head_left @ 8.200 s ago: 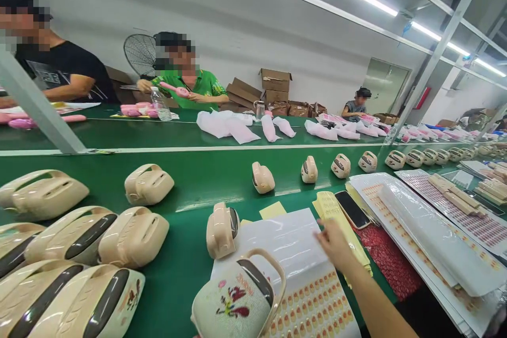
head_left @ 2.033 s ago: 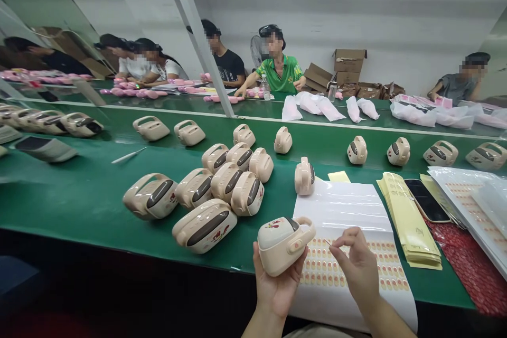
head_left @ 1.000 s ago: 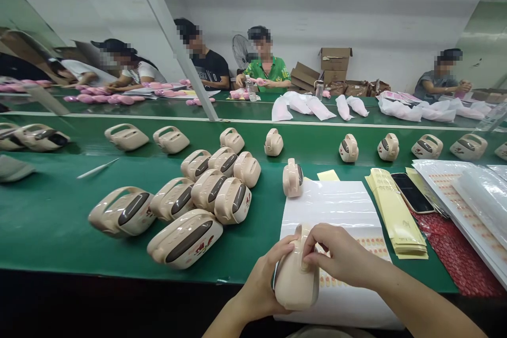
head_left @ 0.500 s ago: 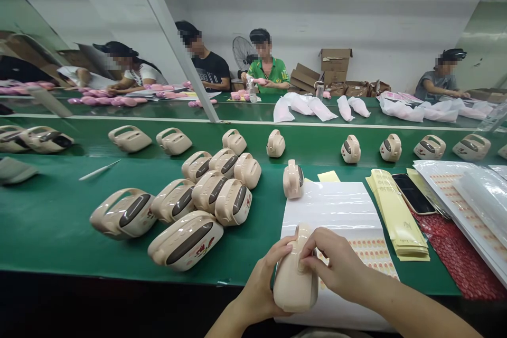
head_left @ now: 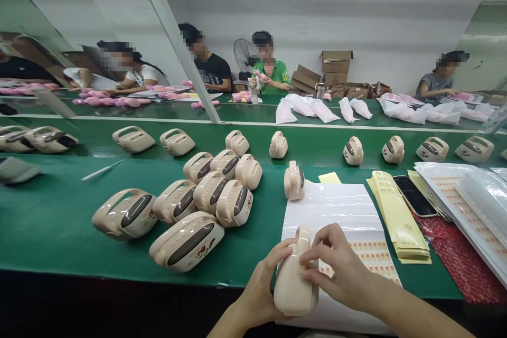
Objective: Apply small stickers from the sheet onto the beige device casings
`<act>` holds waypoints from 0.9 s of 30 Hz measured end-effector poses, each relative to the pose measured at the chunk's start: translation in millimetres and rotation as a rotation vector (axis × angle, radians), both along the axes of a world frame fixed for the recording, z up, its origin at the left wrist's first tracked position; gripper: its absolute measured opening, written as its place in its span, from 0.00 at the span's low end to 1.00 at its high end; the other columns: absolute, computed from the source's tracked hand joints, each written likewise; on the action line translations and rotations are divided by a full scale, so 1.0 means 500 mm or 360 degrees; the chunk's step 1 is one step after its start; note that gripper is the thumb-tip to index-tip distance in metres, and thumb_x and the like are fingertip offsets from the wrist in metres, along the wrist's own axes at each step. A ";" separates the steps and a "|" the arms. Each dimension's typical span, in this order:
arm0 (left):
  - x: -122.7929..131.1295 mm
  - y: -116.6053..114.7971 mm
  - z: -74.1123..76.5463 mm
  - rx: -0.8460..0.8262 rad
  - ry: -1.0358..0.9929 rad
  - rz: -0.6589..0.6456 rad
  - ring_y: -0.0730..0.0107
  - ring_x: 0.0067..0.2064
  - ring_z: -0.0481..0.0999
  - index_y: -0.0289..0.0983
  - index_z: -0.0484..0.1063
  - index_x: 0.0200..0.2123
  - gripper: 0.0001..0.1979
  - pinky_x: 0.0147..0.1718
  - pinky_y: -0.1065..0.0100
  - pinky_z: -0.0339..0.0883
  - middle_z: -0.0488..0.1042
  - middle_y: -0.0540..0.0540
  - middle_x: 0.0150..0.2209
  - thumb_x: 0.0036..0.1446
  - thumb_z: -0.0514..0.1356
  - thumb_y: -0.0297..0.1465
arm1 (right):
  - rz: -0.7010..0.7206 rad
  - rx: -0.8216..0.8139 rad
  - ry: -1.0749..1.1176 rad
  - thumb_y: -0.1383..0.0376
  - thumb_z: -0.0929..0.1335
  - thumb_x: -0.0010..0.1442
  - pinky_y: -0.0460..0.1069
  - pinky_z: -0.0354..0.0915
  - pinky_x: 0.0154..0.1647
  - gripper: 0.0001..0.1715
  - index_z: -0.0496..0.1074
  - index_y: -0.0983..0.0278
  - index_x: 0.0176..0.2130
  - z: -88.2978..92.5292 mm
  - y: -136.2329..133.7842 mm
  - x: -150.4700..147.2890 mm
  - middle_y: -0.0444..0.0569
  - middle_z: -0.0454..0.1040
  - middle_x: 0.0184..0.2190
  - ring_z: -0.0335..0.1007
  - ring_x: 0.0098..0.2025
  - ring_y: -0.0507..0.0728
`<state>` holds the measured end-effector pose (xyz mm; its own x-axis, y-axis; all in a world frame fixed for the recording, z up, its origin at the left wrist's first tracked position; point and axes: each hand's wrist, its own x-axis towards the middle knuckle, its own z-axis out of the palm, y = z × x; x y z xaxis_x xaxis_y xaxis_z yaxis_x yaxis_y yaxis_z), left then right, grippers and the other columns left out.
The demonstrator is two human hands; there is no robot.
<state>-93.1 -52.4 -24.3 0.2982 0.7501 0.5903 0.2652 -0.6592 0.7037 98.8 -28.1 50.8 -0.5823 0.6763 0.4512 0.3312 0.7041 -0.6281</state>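
Note:
My left hand (head_left: 264, 280) wraps round the side of a beige plastic case with a handle (head_left: 293, 281), held on edge just above the table's near edge. My right hand (head_left: 341, 269) is closed in a pinch, its thumb and fingertips pressed on the case's handle side. What the fingertips pinch, if anything, is too small to see. Under both hands lies a white sticker sheet (head_left: 336, 211) with rows of small orange labels.
A cluster of beige cases (head_left: 206, 195) sits left of the sheet on the green table (head_left: 59, 211); more ride the belt (head_left: 312, 142) behind. Yellow backing strips (head_left: 398, 219), a phone (head_left: 414, 195) and more sticker sheets (head_left: 463, 195) lie right. Several people work across the line.
Since two seconds ago the case has turned on edge and my right hand has come onto it. Over the last half second the fingertips shifted slightly along the handle.

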 end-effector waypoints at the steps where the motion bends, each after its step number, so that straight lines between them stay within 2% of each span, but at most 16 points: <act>1: 0.001 0.001 0.001 0.0004 -0.0003 -0.0006 0.47 0.54 0.66 0.48 0.50 0.58 0.48 0.47 0.50 0.64 0.63 0.37 0.55 0.34 0.70 0.33 | 0.0003 -0.0053 0.0000 0.71 0.68 0.52 0.53 0.67 0.40 0.16 0.67 0.59 0.42 -0.002 0.001 0.003 0.51 0.62 0.38 0.62 0.43 0.58; 4: 0.006 0.002 0.005 0.0051 -0.0011 -0.0021 0.46 0.53 0.66 0.49 0.50 0.58 0.49 0.46 0.50 0.66 0.63 0.38 0.55 0.33 0.71 0.35 | 0.0032 -0.0308 0.0040 0.67 0.71 0.48 0.58 0.59 0.54 0.37 0.55 0.58 0.55 -0.011 0.012 0.006 0.55 0.56 0.51 0.52 0.56 0.62; 6: 0.009 0.001 0.009 0.0081 -0.0028 -0.0025 0.46 0.53 0.67 0.49 0.50 0.58 0.50 0.45 0.50 0.66 0.64 0.38 0.55 0.32 0.71 0.36 | 0.0143 -0.0500 0.0110 0.63 0.71 0.48 0.59 0.50 0.59 0.43 0.50 0.59 0.58 -0.021 0.021 0.001 0.56 0.50 0.56 0.44 0.61 0.63; 7: 0.010 0.000 0.011 0.0082 -0.0047 -0.0019 0.46 0.53 0.67 0.49 0.50 0.58 0.51 0.45 0.50 0.66 0.64 0.38 0.55 0.31 0.71 0.35 | 0.0219 -0.0583 0.0182 0.61 0.70 0.48 0.59 0.49 0.59 0.40 0.51 0.59 0.57 -0.028 0.024 -0.004 0.56 0.51 0.56 0.43 0.61 0.63; 9: 0.013 -0.003 0.014 0.0091 -0.0098 -0.0012 0.45 0.52 0.68 0.49 0.51 0.58 0.51 0.45 0.51 0.66 0.65 0.37 0.54 0.30 0.72 0.33 | 0.0297 -0.0704 0.0405 0.59 0.68 0.51 0.56 0.52 0.58 0.30 0.57 0.60 0.52 -0.043 0.026 -0.016 0.54 0.56 0.51 0.49 0.59 0.61; 11: 0.018 -0.007 0.011 0.0124 -0.0145 -0.0027 0.44 0.52 0.68 0.50 0.53 0.58 0.52 0.44 0.51 0.66 0.66 0.36 0.54 0.27 0.72 0.30 | 0.0208 -0.0771 0.0666 0.57 0.65 0.54 0.54 0.56 0.54 0.18 0.62 0.60 0.44 -0.057 0.026 -0.030 0.51 0.61 0.45 0.55 0.54 0.59; 13: 0.028 -0.013 0.001 0.0060 -0.0217 -0.0020 0.43 0.51 0.69 0.51 0.57 0.56 0.52 0.44 0.51 0.66 0.67 0.37 0.54 0.24 0.73 0.26 | 0.0059 -0.0908 0.0829 0.57 0.63 0.56 0.53 0.61 0.48 0.13 0.64 0.61 0.39 -0.068 0.028 -0.042 0.49 0.63 0.40 0.61 0.47 0.57; 15: 0.045 -0.018 -0.012 -0.0247 -0.0500 0.0034 0.43 0.51 0.68 0.51 0.62 0.54 0.52 0.47 0.50 0.63 0.68 0.40 0.53 0.20 0.73 0.23 | -0.0078 -0.1156 0.0896 0.55 0.62 0.57 0.51 0.65 0.40 0.13 0.64 0.61 0.38 -0.075 0.035 -0.049 0.48 0.66 0.37 0.65 0.38 0.55; 17: 0.065 -0.018 -0.022 -0.0657 -0.1034 0.0067 0.44 0.51 0.69 0.50 0.64 0.52 0.49 0.48 0.50 0.63 0.70 0.42 0.51 0.20 0.74 0.28 | -0.0281 -0.1285 0.0948 0.55 0.60 0.59 0.50 0.65 0.36 0.14 0.65 0.62 0.39 -0.079 0.042 -0.048 0.48 0.67 0.36 0.66 0.35 0.54; 19: 0.083 -0.013 -0.019 -0.1018 -0.1550 0.0008 0.48 0.50 0.70 0.48 0.66 0.51 0.37 0.46 0.51 0.65 0.73 0.44 0.48 0.34 0.69 0.42 | -0.0519 -0.1048 0.0990 0.57 0.59 0.60 0.52 0.65 0.41 0.13 0.65 0.62 0.40 -0.080 0.042 -0.040 0.49 0.68 0.38 0.66 0.39 0.55; 20: 0.089 -0.009 -0.012 -0.1156 -0.1719 -0.0060 0.51 0.49 0.72 0.46 0.67 0.50 0.29 0.45 0.52 0.66 0.74 0.43 0.47 0.44 0.61 0.48 | -0.0583 -0.0811 0.0978 0.59 0.60 0.60 0.52 0.64 0.43 0.11 0.64 0.61 0.41 -0.080 0.039 -0.034 0.49 0.67 0.38 0.65 0.42 0.56; 21: 0.093 -0.005 -0.001 -0.1367 -0.1935 -0.0196 0.54 0.48 0.72 0.45 0.69 0.48 0.26 0.45 0.55 0.66 0.75 0.44 0.46 0.49 0.56 0.51 | -0.0586 -0.0552 0.0928 0.62 0.61 0.59 0.53 0.63 0.44 0.10 0.64 0.60 0.42 -0.080 0.032 -0.029 0.48 0.67 0.38 0.65 0.43 0.56; 22: 0.095 -0.002 0.012 -0.1529 -0.2098 -0.0350 0.57 0.47 0.73 0.43 0.71 0.46 0.25 0.45 0.58 0.67 0.75 0.44 0.45 0.52 0.52 0.51 | -0.0529 -0.0301 0.0848 0.65 0.63 0.58 0.53 0.63 0.44 0.10 0.63 0.60 0.42 -0.078 0.024 -0.024 0.48 0.66 0.37 0.64 0.42 0.56; 24: 0.097 0.002 0.039 -0.1766 -0.2430 -0.0639 0.62 0.46 0.74 0.42 0.74 0.42 0.22 0.44 0.66 0.67 0.76 0.45 0.45 0.53 0.52 0.49 | -0.0349 0.0088 0.0657 0.68 0.65 0.55 0.54 0.65 0.42 0.13 0.63 0.59 0.42 -0.075 0.008 -0.020 0.48 0.66 0.35 0.64 0.40 0.57; 27: 0.100 -0.004 0.065 -0.1865 -0.2698 -0.0766 0.68 0.44 0.75 0.39 0.76 0.39 0.19 0.41 0.73 0.68 0.77 0.44 0.43 0.55 0.54 0.45 | -0.0260 0.0321 0.0481 0.70 0.65 0.56 0.53 0.68 0.38 0.11 0.64 0.60 0.40 -0.070 -0.006 -0.026 0.49 0.65 0.34 0.64 0.39 0.57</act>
